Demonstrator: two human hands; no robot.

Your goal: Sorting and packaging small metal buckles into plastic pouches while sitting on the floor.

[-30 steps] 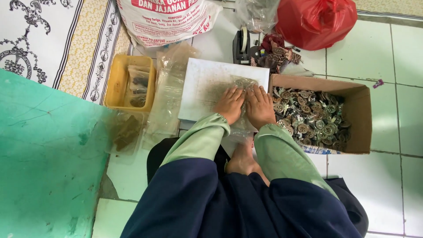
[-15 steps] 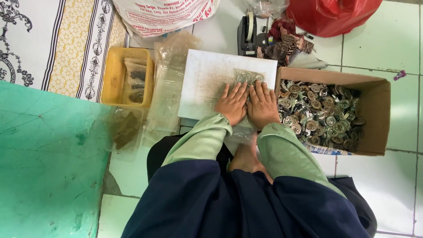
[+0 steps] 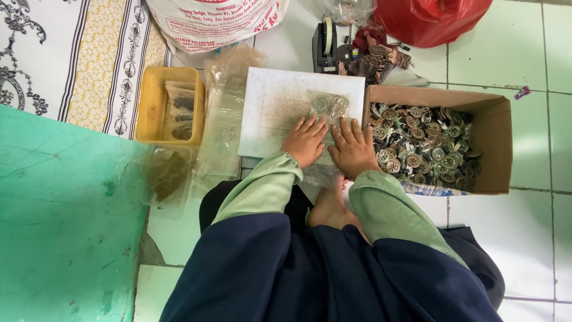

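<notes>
As hands (image 3: 329, 143) flatten bag (image 3: 329, 107), box (image 3: 499, 143) holds discs (image 3: 420, 152)

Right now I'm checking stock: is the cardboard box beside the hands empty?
No, the cardboard box is filled with many small round metal pieces, just right of the right hand.

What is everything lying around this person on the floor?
Clear bag of metal discs: one, silvery, on the white board, under the fingertips.
White board: one, on the tiles.
Cardboard box: one, brown, right of the board, full of metal discs.
Yellow tray: one, left of the board.
Empty clear bags: a pile, between tray and board.
Tape dispenser: one, black, behind the board.
Red bag: one, top right.
White sack: one, top.
Left hand: flat on the bag.
Right hand: flat beside it.
</notes>
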